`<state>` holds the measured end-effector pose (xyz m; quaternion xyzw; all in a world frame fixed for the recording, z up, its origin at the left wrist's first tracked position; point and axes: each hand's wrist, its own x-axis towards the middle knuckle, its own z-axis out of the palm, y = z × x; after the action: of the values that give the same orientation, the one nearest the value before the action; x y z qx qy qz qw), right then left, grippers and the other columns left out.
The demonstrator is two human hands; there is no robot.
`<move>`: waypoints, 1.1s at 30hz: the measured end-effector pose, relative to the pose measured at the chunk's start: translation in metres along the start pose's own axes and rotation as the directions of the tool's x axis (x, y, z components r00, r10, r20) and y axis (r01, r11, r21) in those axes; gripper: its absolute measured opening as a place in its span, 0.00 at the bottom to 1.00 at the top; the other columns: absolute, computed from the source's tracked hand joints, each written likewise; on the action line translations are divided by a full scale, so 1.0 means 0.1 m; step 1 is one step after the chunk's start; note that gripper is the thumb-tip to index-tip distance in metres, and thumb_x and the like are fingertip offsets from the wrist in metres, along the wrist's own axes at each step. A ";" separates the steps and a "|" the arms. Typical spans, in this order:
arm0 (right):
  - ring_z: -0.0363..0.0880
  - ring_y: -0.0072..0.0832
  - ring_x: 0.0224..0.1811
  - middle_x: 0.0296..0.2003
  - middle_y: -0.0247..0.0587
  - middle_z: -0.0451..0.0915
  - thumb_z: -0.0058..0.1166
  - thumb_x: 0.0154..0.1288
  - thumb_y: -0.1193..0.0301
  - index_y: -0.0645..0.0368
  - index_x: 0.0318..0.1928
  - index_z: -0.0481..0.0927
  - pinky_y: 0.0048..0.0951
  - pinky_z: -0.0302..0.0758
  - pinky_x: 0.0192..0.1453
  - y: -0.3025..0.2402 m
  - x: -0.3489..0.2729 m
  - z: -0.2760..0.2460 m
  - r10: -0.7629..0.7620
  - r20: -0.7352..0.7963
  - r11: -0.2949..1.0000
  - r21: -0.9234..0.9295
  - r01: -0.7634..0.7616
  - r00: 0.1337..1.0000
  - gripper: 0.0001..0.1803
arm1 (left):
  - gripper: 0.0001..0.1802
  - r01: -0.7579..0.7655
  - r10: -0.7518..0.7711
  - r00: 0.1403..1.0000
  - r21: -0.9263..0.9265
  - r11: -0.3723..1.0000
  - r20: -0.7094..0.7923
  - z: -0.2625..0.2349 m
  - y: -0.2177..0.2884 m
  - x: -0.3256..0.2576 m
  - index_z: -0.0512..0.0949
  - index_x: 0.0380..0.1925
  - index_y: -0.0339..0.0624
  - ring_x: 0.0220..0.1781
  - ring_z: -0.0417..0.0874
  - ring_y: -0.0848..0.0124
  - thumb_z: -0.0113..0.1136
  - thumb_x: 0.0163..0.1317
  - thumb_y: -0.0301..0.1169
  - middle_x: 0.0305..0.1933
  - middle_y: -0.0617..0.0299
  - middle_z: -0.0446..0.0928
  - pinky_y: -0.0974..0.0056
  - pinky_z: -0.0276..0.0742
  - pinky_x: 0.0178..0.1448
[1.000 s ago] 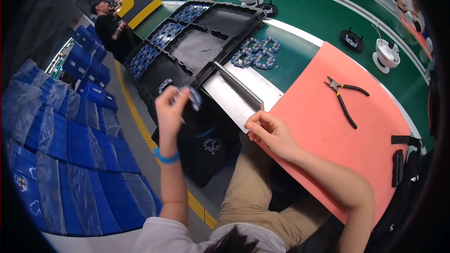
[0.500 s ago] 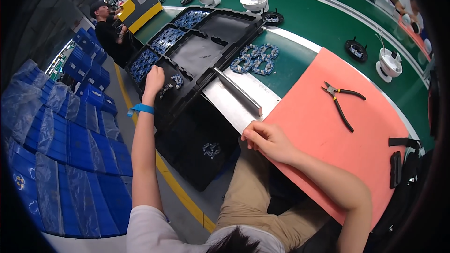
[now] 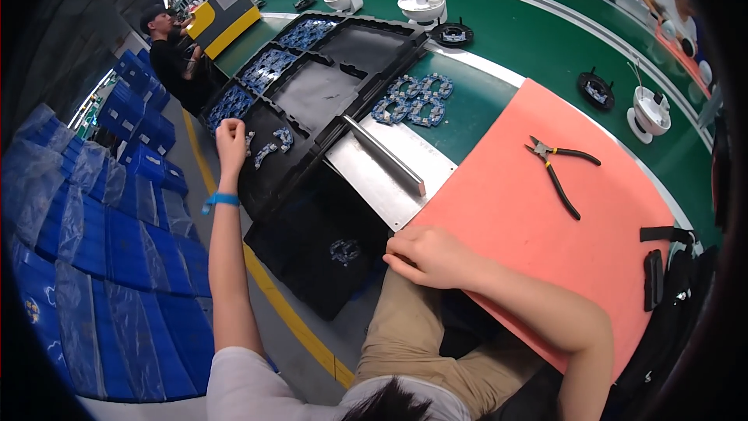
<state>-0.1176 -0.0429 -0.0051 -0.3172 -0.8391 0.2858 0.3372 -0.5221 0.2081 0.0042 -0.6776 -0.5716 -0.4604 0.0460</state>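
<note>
head: left hand [image 3: 230, 139] is hovering at the left corner of the tray [image 3: 362, 45], fingers bunching together, cannot tell on what | loose boards [image 3: 283, 139] are lying beside it in the near compartment | right hand [image 3: 432, 256] is hanging by the near-left corner of the mat [image 3: 499, 179], fingers curling together | pliers [image 3: 543, 151] are lying on the mat

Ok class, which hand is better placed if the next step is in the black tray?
Likely the left hand: it's at the black tray, close to the blue circuit boards. The right hand is farther off, at the edge of the pink mat.
</note>
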 end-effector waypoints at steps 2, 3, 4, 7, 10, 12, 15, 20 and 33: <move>0.77 0.42 0.33 0.26 0.46 0.75 0.48 0.64 0.68 0.63 0.28 0.74 0.40 0.74 0.39 0.02 0.00 0.01 0.018 0.004 1.000 0.000 -0.018 1.000 0.12 | 0.04 0.081 -0.077 0.997 -0.161 0.984 0.029 -0.10 0.38 -0.16 0.73 0.35 0.38 0.33 0.74 0.79 0.54 0.65 0.28 0.31 0.66 0.74 0.71 0.70 0.40; 0.77 0.41 0.34 0.26 0.45 0.75 0.48 0.64 0.68 0.63 0.28 0.75 0.40 0.74 0.40 0.01 0.00 0.02 0.010 0.012 1.000 -0.016 -0.010 1.000 0.12 | 0.04 0.087 -0.074 0.995 -0.212 0.973 0.069 -0.19 0.67 -0.24 0.73 0.35 0.38 0.34 0.73 0.80 0.53 0.65 0.27 0.32 0.67 0.73 0.72 0.69 0.41; 0.77 0.41 0.34 0.26 0.44 0.76 0.48 0.64 0.67 0.62 0.28 0.75 0.39 0.74 0.41 0.00 0.01 0.04 0.001 0.021 0.999 -0.032 0.000 1.000 0.12 | 0.03 0.097 -0.071 0.992 -0.262 0.960 0.107 -0.26 0.94 -0.30 0.73 0.35 0.38 0.35 0.73 0.80 0.53 0.65 0.26 0.32 0.68 0.73 0.73 0.68 0.41; 0.77 0.40 0.34 0.26 0.43 0.75 0.50 0.64 0.67 0.62 0.28 0.75 0.37 0.74 0.42 0.01 0.00 0.08 -0.049 0.051 0.987 -0.149 0.056 0.997 0.11 | 0.04 -0.001 0.119 0.950 -0.377 0.926 0.289 -0.19 1.73 -0.41 0.75 0.35 0.37 0.38 0.77 0.77 0.54 0.63 0.25 0.34 0.64 0.76 0.70 0.71 0.41; 0.77 0.39 0.34 0.26 0.43 0.75 0.50 0.63 0.67 0.62 0.28 0.75 0.37 0.74 0.43 0.03 -0.02 0.05 -0.085 0.054 0.972 -0.213 0.095 0.995 0.12 | 0.09 -0.222 0.382 0.821 -0.379 0.898 0.424 0.19 2.40 -0.37 0.76 0.36 0.34 0.40 0.80 0.63 0.59 0.58 0.29 0.36 0.54 0.78 0.63 0.74 0.46; 0.77 0.40 0.34 0.26 0.43 0.75 0.50 0.63 0.67 0.62 0.28 0.75 0.37 0.75 0.43 0.03 -0.03 0.04 -0.094 0.046 0.971 -0.214 0.102 0.995 0.12 | 0.11 -0.253 0.411 0.768 -0.357 0.899 0.491 0.58 2.59 -0.31 0.78 0.38 0.37 0.43 0.81 0.64 0.61 0.59 0.32 0.39 0.55 0.80 0.62 0.75 0.46; 0.77 0.41 0.35 0.26 0.44 0.75 0.50 0.63 0.67 0.62 0.28 0.75 0.38 0.75 0.43 0.02 -0.03 0.02 -0.106 0.039 0.973 -0.201 0.111 0.994 0.11 | 0.25 -0.352 0.222 0.667 0.038 0.935 0.711 1.11 2.71 -0.23 0.74 0.43 0.33 0.45 0.81 0.53 0.59 0.60 0.47 0.39 0.43 0.80 0.53 0.75 0.49; 0.78 0.42 0.37 0.27 0.46 0.77 0.50 0.62 0.66 0.63 0.28 0.74 0.40 0.74 0.44 0.06 -0.03 0.04 -0.131 0.075 0.977 -0.160 0.141 0.989 0.12 | 0.31 -0.426 0.108 0.670 0.260 0.867 0.735 1.46 2.67 -0.29 0.68 0.47 0.33 0.50 0.76 0.44 0.59 0.58 0.50 0.43 0.41 0.78 0.48 0.76 0.49; 0.74 0.28 0.44 0.38 0.39 0.73 0.60 0.59 0.68 0.60 0.47 0.70 0.28 0.68 0.44 0.10 0.08 -0.30 0.112 -0.903 0.994 0.108 -0.033 0.415 0.18 | 0.37 -0.306 0.468 0.802 -0.417 0.856 0.372 0.24 3.28 -0.76 0.63 0.56 0.35 0.48 0.75 0.54 0.68 0.44 0.27 0.45 0.50 0.72 0.57 0.72 0.52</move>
<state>-0.0960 -0.0229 0.0090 -0.4443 -0.4992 0.1146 0.7350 -0.2347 0.0544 0.0917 -0.8680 -0.3257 -0.3575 -0.1130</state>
